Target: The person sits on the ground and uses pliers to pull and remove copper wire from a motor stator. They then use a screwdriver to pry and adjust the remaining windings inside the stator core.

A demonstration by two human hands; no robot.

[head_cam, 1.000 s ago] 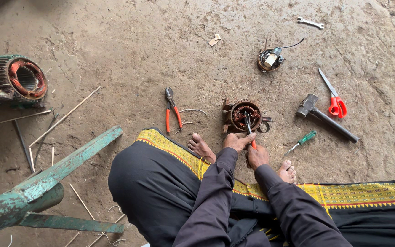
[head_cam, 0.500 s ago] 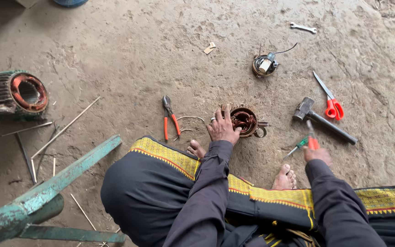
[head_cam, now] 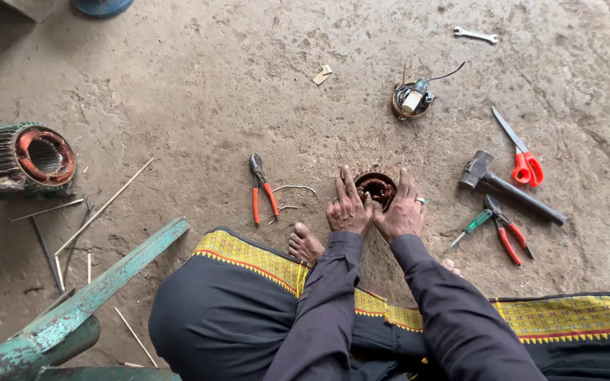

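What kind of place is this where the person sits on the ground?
Probably a small motor repair workshop. Both hands grip a copper-wound stator on a bare concrete floor, with a hammer and pliers nearby.

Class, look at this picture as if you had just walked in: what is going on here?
A person sits on a bare concrete floor with both hands on a small round motor stator wound with copper wire. The left hand and right hand press against its sides. Around them lie orange-handled pliers, a hammer, red-handled scissors, a green screwdriver and a wrench. A larger stator rests at far left.
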